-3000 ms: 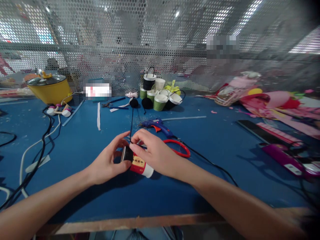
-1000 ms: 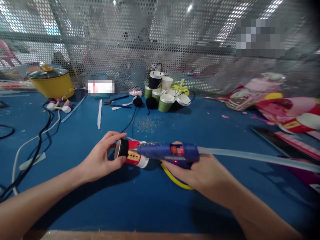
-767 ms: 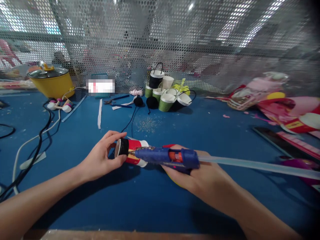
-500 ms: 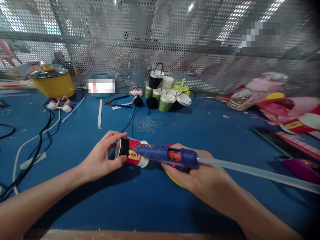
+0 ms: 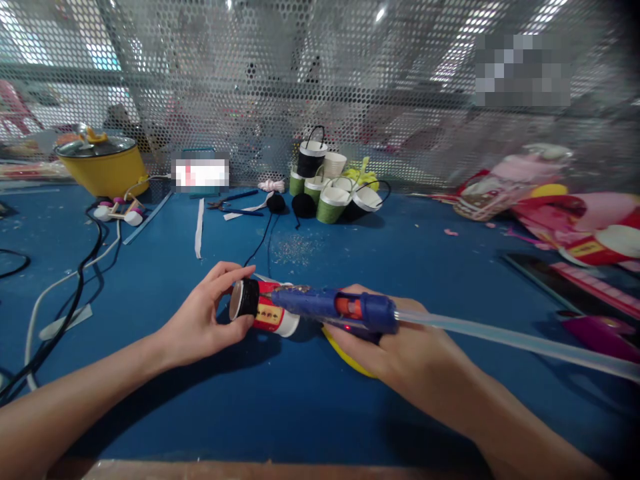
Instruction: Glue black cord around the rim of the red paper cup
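Near the middle of the blue table, a red paper cup [image 5: 270, 316] with a yellow label lies on its side, black cord wrapped round its base end. My left hand [image 5: 207, 317] grips that end between thumb and fingers. A blue glue gun [image 5: 320, 303] is in my right hand [image 5: 400, 347], with a long clear glue stick [image 5: 500, 339] out of its back. The gun's nozzle is at the cup, beside the wrapped cord. Under my right hand shows the edge of something yellow [image 5: 353, 355]. From the cup a black cord leads to a black ball [image 5: 276, 203].
Small green, black and white cups [image 5: 334, 203] stand at the back centre near pliers [image 5: 237, 198]. A yellow pot [image 5: 105, 167] and cables [image 5: 83, 267] are on the left. To the right lie a phone-like dark slab [image 5: 540, 280] and pink items [image 5: 575, 213].
The cup has turned slightly in my left hand, so its label sits a little differently. The glue gun's nozzle has shifted slightly up along the cup. Both hands stay nearly in place.
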`<state>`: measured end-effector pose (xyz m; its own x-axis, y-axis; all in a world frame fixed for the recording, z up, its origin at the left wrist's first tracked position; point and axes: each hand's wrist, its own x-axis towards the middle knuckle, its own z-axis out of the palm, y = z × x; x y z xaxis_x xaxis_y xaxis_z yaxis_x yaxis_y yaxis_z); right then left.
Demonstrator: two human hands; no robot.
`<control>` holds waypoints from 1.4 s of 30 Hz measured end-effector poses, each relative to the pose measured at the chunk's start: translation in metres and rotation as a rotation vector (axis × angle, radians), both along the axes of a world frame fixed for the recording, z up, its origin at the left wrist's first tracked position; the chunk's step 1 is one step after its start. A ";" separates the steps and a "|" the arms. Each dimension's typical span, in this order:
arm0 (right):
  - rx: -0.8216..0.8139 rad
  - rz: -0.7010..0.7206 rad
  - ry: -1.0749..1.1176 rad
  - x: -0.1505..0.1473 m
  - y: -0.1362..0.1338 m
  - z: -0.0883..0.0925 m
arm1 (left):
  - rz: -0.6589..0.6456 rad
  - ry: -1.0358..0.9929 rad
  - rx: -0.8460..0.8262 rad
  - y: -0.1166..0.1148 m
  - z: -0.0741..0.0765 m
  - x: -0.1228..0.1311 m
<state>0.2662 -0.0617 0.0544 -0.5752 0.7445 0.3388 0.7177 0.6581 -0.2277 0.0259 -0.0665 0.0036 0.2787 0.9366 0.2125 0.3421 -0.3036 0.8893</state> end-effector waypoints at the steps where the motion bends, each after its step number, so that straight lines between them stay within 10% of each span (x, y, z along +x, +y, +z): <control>1: -0.052 -0.004 -0.006 -0.001 0.001 0.003 | -0.008 0.006 0.018 0.000 0.000 0.000; 7: -0.119 -0.018 -0.021 -0.003 0.003 0.012 | -0.052 0.035 0.104 0.000 -0.001 -0.002; 16: 0.206 0.107 -0.115 0.009 -0.005 -0.008 | -0.074 0.071 0.152 0.001 -0.001 -0.003; 42: -0.132 -0.036 -0.001 -0.002 0.008 0.013 | -0.149 0.237 0.376 -0.002 -0.004 -0.007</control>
